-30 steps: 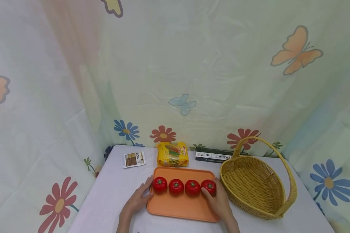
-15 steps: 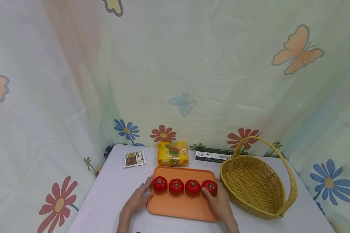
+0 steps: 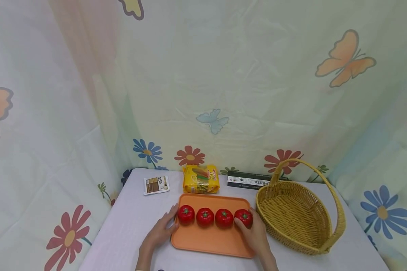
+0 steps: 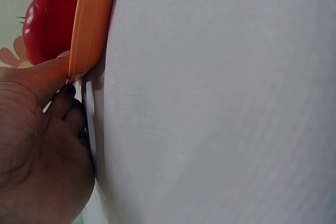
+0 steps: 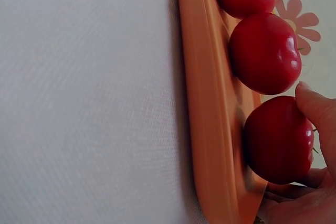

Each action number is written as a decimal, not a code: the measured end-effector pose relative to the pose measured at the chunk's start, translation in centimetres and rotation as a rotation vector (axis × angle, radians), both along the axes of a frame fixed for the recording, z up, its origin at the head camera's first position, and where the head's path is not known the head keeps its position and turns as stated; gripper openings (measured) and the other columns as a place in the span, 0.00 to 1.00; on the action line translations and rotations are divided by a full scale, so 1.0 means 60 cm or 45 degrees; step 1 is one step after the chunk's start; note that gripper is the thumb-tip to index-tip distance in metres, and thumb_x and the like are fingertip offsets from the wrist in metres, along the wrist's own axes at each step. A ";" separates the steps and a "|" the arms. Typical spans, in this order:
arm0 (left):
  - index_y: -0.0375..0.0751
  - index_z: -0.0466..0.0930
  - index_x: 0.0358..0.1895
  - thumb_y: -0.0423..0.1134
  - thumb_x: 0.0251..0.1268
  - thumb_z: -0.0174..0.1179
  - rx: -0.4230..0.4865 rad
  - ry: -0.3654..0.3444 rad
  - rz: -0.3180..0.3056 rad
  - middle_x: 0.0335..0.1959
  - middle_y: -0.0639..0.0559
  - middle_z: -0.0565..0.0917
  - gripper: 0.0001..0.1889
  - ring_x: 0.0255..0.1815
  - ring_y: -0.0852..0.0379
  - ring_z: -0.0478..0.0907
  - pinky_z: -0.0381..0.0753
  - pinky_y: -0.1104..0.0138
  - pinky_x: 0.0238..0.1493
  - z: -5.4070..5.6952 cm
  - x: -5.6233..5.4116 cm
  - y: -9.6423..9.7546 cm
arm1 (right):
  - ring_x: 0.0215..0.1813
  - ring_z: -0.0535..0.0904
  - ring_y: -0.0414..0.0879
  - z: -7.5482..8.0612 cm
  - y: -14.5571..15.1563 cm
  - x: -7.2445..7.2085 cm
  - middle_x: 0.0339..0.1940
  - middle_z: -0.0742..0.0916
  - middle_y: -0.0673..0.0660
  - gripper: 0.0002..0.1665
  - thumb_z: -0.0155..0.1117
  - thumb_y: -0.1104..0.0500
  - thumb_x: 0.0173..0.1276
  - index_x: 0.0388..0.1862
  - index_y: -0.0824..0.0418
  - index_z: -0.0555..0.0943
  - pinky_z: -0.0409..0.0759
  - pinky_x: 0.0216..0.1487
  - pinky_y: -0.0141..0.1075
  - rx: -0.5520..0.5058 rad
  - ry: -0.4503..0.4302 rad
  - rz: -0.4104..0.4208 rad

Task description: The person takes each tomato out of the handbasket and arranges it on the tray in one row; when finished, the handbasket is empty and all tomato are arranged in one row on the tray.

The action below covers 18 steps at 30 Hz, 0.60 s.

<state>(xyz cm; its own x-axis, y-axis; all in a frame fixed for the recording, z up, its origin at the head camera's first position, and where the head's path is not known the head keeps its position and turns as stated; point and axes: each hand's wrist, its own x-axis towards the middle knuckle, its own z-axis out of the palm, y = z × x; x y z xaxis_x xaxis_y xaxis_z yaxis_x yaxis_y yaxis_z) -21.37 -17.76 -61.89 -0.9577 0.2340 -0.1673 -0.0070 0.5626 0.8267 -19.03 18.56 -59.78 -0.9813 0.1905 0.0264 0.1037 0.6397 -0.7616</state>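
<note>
An orange tray (image 3: pixel 210 241) lies on the table with a row of several red tomatoes (image 3: pixel 205 217) in it, green stems upward. At the tray's left edge, my left hand (image 3: pixel 159 231) grips the rim, thumb over it and fingers outside, as the left wrist view shows. My right hand (image 3: pixel 256 233) holds the rightmost tomato (image 5: pixel 279 140) between thumb and fingers at the tray's right end. This tomato sits low, right at the tray floor. The right fingers are partly hidden behind it.
Behind the tray stand a yellow food package (image 3: pixel 201 180), a small white-and-brown packet (image 3: pixel 156 185) and a dark pasta box (image 3: pixel 247 180). A wicker basket (image 3: pixel 293 214) with a tall handle stands close to my right hand. A patterned curtain (image 3: pixel 203 75) surrounds the table.
</note>
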 end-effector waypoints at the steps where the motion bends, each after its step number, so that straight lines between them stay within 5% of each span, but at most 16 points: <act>1: 0.58 0.58 0.88 0.40 0.78 0.66 0.000 0.001 -0.001 0.88 0.46 0.60 0.41 0.89 0.39 0.49 0.45 0.36 0.86 0.000 -0.001 0.000 | 0.79 0.67 0.76 0.000 0.000 -0.001 0.78 0.70 0.80 0.50 0.75 0.50 0.75 0.79 0.78 0.62 0.68 0.78 0.68 -0.001 -0.003 -0.001; 13: 0.52 0.58 0.88 0.41 0.80 0.62 0.014 0.003 0.000 0.87 0.42 0.59 0.38 0.89 0.37 0.50 0.45 0.37 0.86 0.007 -0.005 -0.005 | 0.81 0.64 0.75 0.016 -0.005 0.000 0.80 0.69 0.80 0.52 0.73 0.48 0.76 0.83 0.76 0.59 0.63 0.81 0.67 -0.030 0.009 0.019; 18: 0.42 0.64 0.85 0.37 0.84 0.56 -0.046 0.114 0.091 0.83 0.36 0.66 0.30 0.84 0.34 0.61 0.59 0.37 0.83 0.022 0.006 -0.005 | 0.82 0.63 0.74 0.047 -0.011 0.007 0.80 0.69 0.79 0.48 0.69 0.48 0.79 0.83 0.75 0.60 0.63 0.81 0.66 -0.044 0.011 0.050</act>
<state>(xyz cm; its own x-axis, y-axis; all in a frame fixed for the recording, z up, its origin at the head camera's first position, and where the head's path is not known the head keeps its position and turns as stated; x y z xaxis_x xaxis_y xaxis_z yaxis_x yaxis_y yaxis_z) -20.98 -18.07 -60.57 -0.9832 0.1600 -0.0878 0.0246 0.5929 0.8049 -18.59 17.92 -56.97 -0.9878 0.1532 0.0291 0.0725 0.6166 -0.7840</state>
